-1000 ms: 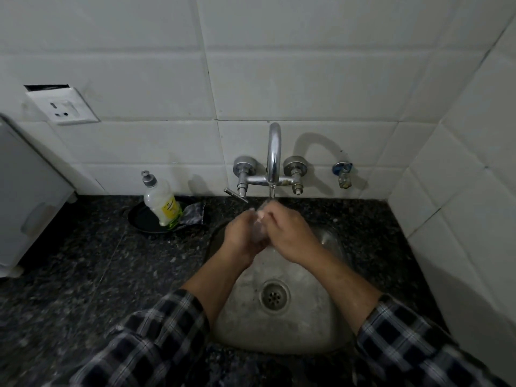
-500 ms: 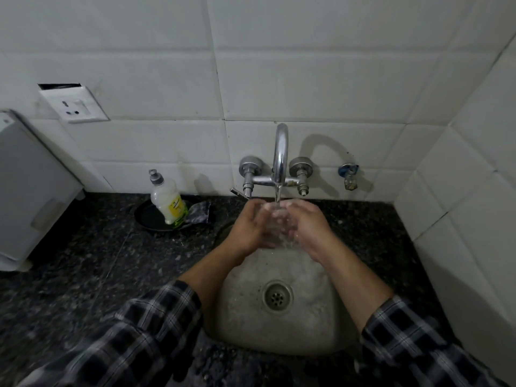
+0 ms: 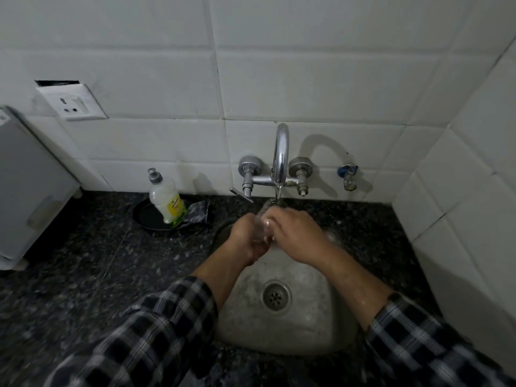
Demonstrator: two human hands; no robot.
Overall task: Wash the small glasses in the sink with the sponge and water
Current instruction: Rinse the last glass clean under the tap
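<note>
A small clear glass [image 3: 264,219] is held under the running tap [image 3: 280,160], over the back of the steel sink [image 3: 312,325]. My left hand [image 3: 245,238] grips the glass from the left. My right hand [image 3: 296,233] curls round it from the right, fingers over its side. Water falls from the spout into the glass's rim. A second glass [image 3: 332,237] seems to lie in the sink behind my right wrist, mostly hidden. The dark sponge [image 3: 199,212] lies on a black dish [image 3: 148,219] left of the sink.
A dish soap bottle [image 3: 166,198] stands on the black dish. A white appliance [image 3: 25,185] fills the left edge of the dark granite counter [image 3: 83,275]. A wall socket [image 3: 72,103] sits above it. A small blue-capped valve [image 3: 347,177] is right of the tap. Tiled walls close in behind and right.
Both hands stay at the tap with the glass; they have turned it slightly and my right hand now covers more of it. The camera view has shifted a little.
</note>
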